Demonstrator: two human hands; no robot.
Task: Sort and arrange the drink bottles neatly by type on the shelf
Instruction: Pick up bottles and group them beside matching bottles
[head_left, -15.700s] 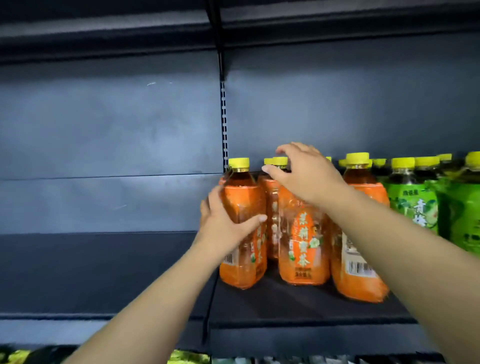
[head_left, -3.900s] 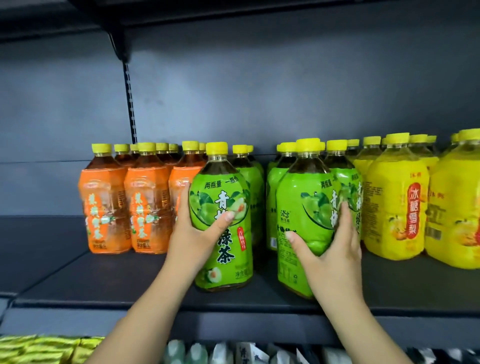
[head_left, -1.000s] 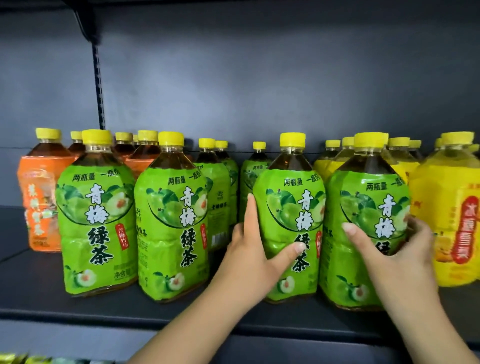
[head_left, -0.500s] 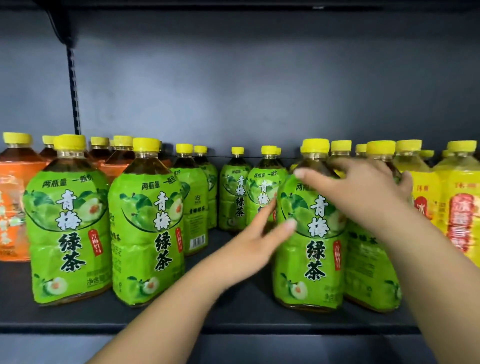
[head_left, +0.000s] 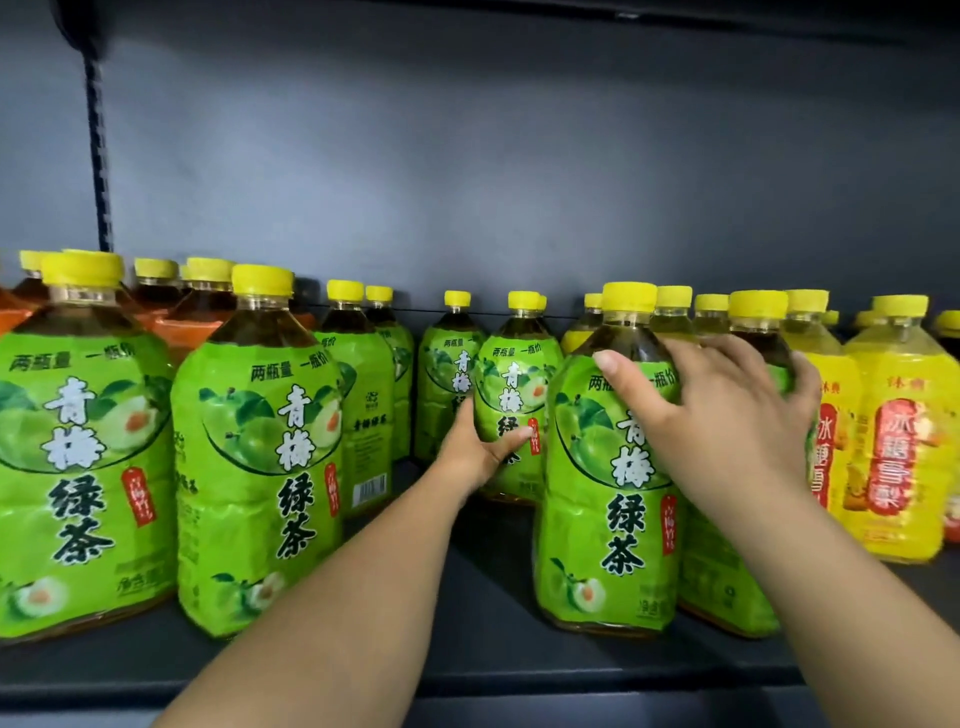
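Left hand (head_left: 475, 457) has its fingers wrapped round a rear green-labelled, yellow-capped plastic tea bottle (head_left: 511, 410) on the dark shelf (head_left: 488, 670) — presumably to draw it forward — while right hand (head_left: 722, 415), fingers spread, steadies the front green bottle (head_left: 608, 519) beside it.

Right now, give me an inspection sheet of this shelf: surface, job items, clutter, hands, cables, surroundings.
Surface: dark shelf board, bare gap in the middle of the front row.
Job's things: green tea bottles at left and centre, upright; orange bottles behind at far left; yellow bottles at right.
Clutter: nothing seen.
Hands: left hand grips a green bottle further back; right hand lies over the shoulders of the front green bottle and the one beside it.
Cables: nothing seen.
Surroundings: dark back panel, slotted upright at left.
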